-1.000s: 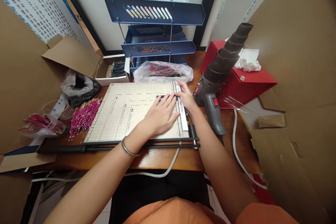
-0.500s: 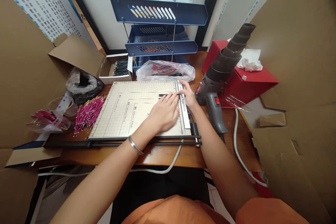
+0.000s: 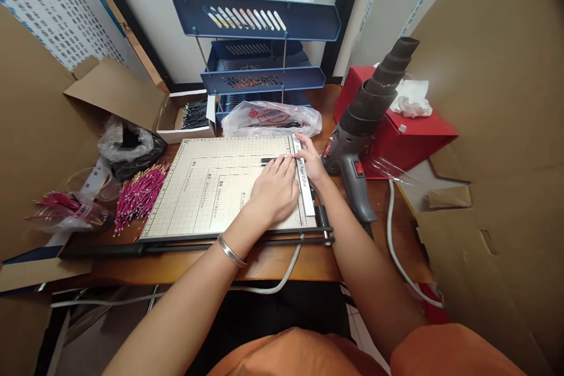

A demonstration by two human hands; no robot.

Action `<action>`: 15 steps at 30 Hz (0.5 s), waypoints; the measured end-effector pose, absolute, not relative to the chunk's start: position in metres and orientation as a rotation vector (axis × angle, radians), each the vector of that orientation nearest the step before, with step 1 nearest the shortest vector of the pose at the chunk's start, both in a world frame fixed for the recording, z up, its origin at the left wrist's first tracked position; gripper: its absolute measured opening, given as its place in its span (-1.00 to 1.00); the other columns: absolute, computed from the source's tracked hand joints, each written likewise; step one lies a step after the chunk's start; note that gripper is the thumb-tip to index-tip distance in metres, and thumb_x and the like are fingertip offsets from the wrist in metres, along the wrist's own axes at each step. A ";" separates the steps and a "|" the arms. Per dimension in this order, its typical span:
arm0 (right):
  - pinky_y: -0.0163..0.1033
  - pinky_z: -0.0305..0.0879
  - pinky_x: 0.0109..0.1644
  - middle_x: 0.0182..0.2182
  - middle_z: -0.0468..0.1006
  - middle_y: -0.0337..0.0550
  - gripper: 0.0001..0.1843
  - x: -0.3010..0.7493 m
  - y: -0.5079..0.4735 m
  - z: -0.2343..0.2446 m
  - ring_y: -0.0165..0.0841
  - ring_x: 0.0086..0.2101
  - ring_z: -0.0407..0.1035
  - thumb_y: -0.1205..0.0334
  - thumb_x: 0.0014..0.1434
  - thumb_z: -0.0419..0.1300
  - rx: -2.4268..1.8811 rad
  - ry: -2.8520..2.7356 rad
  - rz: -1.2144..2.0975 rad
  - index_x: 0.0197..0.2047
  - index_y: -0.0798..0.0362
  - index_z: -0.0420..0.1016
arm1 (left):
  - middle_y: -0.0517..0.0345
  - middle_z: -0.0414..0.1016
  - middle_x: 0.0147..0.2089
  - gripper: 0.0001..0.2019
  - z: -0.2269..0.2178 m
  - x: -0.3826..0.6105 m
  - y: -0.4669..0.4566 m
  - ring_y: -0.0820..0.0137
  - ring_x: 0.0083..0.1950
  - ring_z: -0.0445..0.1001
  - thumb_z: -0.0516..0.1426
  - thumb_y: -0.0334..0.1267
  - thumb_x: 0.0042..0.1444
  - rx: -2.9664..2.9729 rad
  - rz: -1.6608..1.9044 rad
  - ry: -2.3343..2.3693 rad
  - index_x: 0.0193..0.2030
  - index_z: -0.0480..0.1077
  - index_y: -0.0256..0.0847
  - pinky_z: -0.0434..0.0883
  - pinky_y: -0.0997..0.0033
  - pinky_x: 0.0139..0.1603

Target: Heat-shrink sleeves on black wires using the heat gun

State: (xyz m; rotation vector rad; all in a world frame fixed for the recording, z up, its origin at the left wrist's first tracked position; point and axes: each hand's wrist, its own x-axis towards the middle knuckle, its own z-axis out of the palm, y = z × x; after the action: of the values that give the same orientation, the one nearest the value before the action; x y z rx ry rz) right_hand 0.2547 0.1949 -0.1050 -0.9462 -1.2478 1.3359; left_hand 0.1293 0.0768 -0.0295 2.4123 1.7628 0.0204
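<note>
My left hand [image 3: 274,188] lies flat on the cream board of a paper cutter [image 3: 185,188], fingers stretched toward the white guide strip [image 3: 304,182]. Under its fingers are thin black strips [image 3: 267,160], whose left ends stick out; their exact kind is too small to tell. Beside the guide strip rests my right hand [image 3: 312,163], its index finger and thumb apart and touching the strip near my left fingertips. Its other fingers are partly hidden. The cutter's long black blade arm [image 3: 176,248] lies down along the near edge.
A grey heat gun [image 3: 356,147] stands right of the cutter, before a red box [image 3: 418,138]. To the left are a heap of magenta pieces [image 3: 138,197] and a carton of black pieces [image 3: 194,114]. Blue trays [image 3: 264,79] and a plastic bag [image 3: 273,120] stand behind.
The whole view has shifted slightly to the right, so things appear further left. Both hands keep nearly the same place on the cutter, and the black strips still lie beneath my left fingers.
</note>
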 end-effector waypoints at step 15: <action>0.04 -0.09 0.73 0.46 0.43 -0.18 -0.27 0.252 0.197 -0.105 -0.13 0.55 0.14 0.27 -0.12 0.23 -0.905 -1.195 1.382 0.20 -0.12 0.41 | -0.20 0.00 0.73 -0.30 -0.035 0.133 0.076 0.03 0.75 -0.02 -0.22 -0.17 0.52 2.396 0.128 1.790 0.67 0.06 -0.55 -0.04 -0.10 0.76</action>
State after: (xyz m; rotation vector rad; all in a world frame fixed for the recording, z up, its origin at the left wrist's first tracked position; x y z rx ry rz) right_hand 0.2525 0.1970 -0.1054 -0.9051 -1.1945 1.3821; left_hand 0.1331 0.0762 -0.0352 2.3964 1.7902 0.1280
